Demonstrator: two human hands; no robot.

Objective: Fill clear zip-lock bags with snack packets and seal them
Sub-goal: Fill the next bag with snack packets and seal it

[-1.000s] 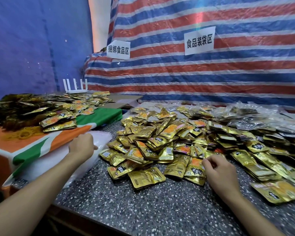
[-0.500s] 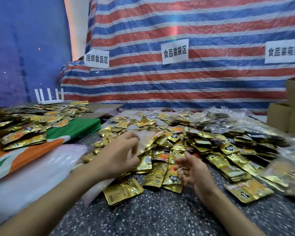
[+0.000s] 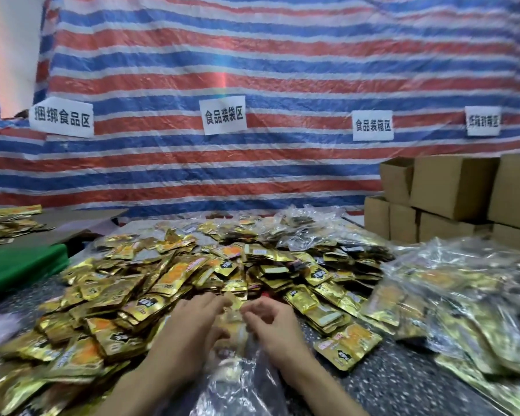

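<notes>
A large heap of gold snack packets [image 3: 168,274] covers the speckled table [image 3: 397,376]. A clear zip-lock bag [image 3: 237,382] lies in front of me between my forearms, its top edge up at my fingers. My left hand [image 3: 189,331] and my right hand [image 3: 270,325] are close together at the near edge of the heap, each pinching the bag's top edge with curled fingers. The bag's mouth is blurred, so I cannot tell whether it is parted.
Filled clear bags [image 3: 463,301] of packets are piled at the right and at the back. Cardboard boxes [image 3: 451,199] are stacked at the far right. A green cloth [image 3: 18,268] and more packets [image 3: 3,223] lie at the left. A striped tarp [image 3: 252,70] with paper signs hangs behind.
My left hand came over from the bag stack at the left with a clear bag. Both hands have met at the bag's top. The view swung right and up.
</notes>
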